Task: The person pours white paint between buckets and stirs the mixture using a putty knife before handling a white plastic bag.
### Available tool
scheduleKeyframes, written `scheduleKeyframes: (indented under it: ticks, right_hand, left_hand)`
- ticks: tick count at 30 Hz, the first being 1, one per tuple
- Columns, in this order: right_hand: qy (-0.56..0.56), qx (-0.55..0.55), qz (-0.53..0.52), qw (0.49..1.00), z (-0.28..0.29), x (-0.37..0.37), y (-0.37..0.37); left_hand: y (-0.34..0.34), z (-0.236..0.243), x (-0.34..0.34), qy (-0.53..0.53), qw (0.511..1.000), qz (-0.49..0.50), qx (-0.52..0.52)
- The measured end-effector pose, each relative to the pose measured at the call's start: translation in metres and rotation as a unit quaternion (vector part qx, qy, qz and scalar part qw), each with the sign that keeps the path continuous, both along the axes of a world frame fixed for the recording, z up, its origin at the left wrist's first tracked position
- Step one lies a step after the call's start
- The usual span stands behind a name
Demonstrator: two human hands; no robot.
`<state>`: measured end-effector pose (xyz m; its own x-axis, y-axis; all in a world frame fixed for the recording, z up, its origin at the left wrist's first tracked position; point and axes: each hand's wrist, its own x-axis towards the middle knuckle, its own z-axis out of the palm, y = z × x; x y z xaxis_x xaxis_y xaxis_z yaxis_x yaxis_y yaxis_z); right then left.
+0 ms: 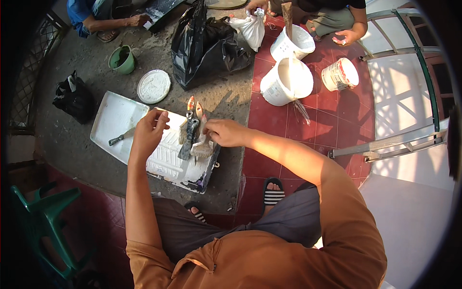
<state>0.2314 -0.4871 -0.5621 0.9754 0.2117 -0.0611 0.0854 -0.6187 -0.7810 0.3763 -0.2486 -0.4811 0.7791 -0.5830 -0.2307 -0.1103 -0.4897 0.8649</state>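
A white-coated paint tray [118, 111] lies on the concrete, with a scraper [119, 138] on its left part. My left hand [149, 131] hovers over its middle, fingers loosely bent and apart, holding nothing visible. On the tray's ribbed right part sit paintbrushes [191, 103] and dark putty knives [186, 142]. My right hand [225, 132] grips the handle of a paintbrush [202, 148] at the right of this pile, its bristles hanging downward.
Co-workers [77, 19] [344, 19] crouch at the far side, by a black bag [202, 53] and white sack [248, 31]. White buckets [284, 89] [339, 74] stand on red tiles. A lid [153, 82], green pot [122, 60], green chair [55, 226] and metal ladder [365, 151] surround me.
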Motion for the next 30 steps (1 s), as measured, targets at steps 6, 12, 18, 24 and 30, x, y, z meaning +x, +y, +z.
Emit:
scheduleKeyframes:
  ticks: [6,12,18,24,30]
  right_hand:
    - [0.15,-0.11,0.014,0.982,-0.026,0.007,0.022]
    - [0.022,-0.193,-0.049,0.98,-0.027,-0.003,0.009]
    - [0.065,-0.186,-0.183,0.963,-0.012,0.008,-0.061]
    - [0.161,-0.097,-0.337,0.922,-0.056,0.002,-0.096]
    - [0.128,-0.181,-0.329,0.918,-0.052,-0.019,-0.082]
  left_hand:
    - [0.005,-0.006,0.0,0.0,0.999,-0.032,0.034]
    - [-0.001,-0.005,-0.004,0.006,0.997,-0.06,0.042]
    - [-0.003,0.001,-0.007,-0.008,0.999,-0.038,0.034]
    - [-0.01,0.0,-0.009,-0.014,0.997,-0.047,0.054]
    - [-0.014,0.006,-0.01,-0.015,0.997,-0.065,0.041]
